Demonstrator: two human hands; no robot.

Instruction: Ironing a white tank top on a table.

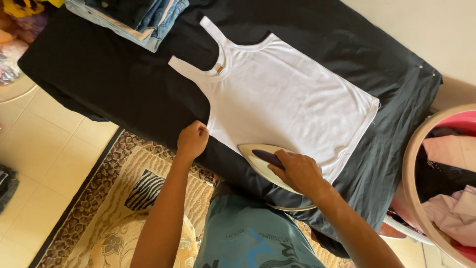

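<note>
The right hand (299,171) has its grip closed around the dark handle of the cream iron (265,166), which sits on the near edge of the white tank top (287,99). The left hand (192,140) pinches the top's side edge beside it. The top lies flat on the tabletop's black cloth (114,74). Folded jeans (134,17) sit at the far corner.

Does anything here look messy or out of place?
Little stands out. The white vest lies flat on the black cloth, held at its edge by the left hand, while the right hand grips the iron. The cloth is rumpled near the basket.
</note>
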